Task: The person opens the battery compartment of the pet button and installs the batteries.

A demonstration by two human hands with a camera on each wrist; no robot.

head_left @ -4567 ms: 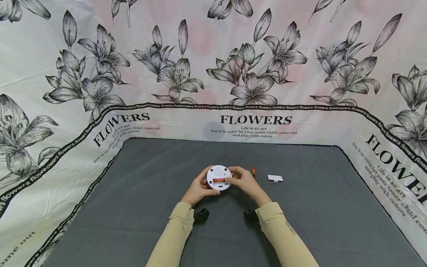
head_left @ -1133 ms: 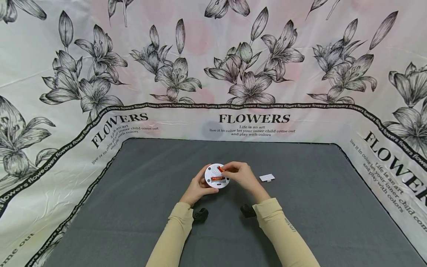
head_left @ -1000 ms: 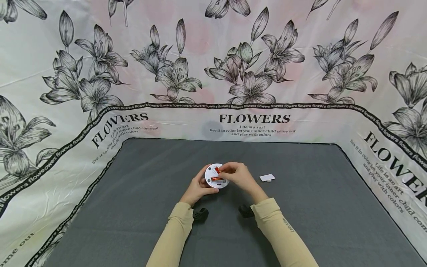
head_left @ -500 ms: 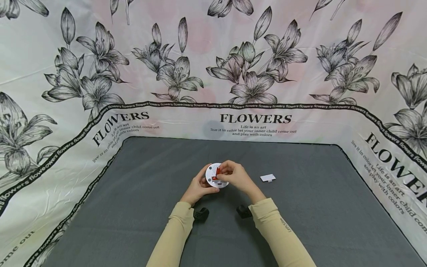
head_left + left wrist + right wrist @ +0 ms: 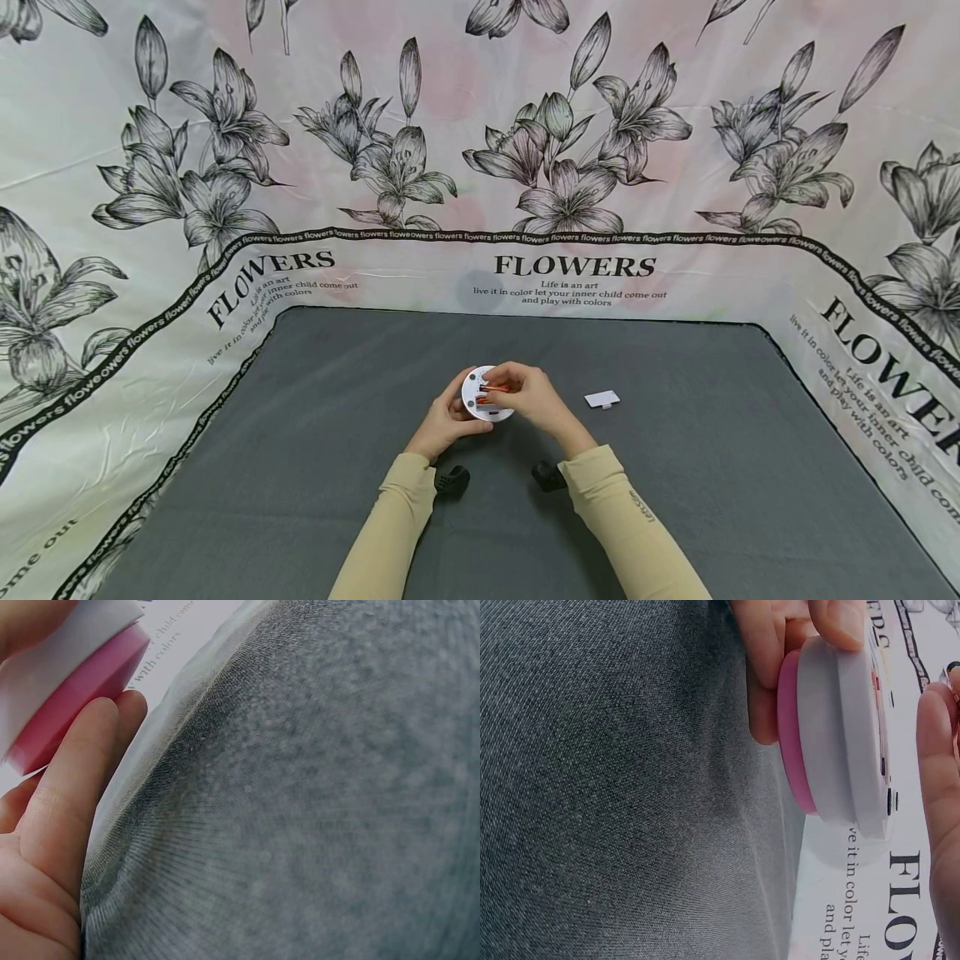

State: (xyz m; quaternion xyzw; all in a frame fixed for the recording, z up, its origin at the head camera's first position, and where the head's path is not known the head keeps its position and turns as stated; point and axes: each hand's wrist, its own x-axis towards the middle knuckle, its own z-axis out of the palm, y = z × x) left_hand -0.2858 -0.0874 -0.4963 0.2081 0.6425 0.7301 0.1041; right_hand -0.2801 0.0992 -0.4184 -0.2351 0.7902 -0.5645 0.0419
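My left hand grips a round white battery-powered device by its edge, the perforated underside facing up. In the left wrist view its pink face rests against the fingers; the right wrist view shows the device edge-on. One orange-red battery lies in the open compartment. Just above it my right hand pinches a second such battery, lying nearly crosswise over the compartment. The right fingers cover part of the compartment and of both batteries.
A white battery cover with a small tab lies on the grey cloth to the right of the right hand. Black wrist-camera housings sit under both wrists. A flower-printed cloth borders the grey area behind.
The right hand has picked the second battery up from the cloth and brought it over the device. Within the last second the battery has turned from upright to nearly crosswise. The left hand keeps its hold.
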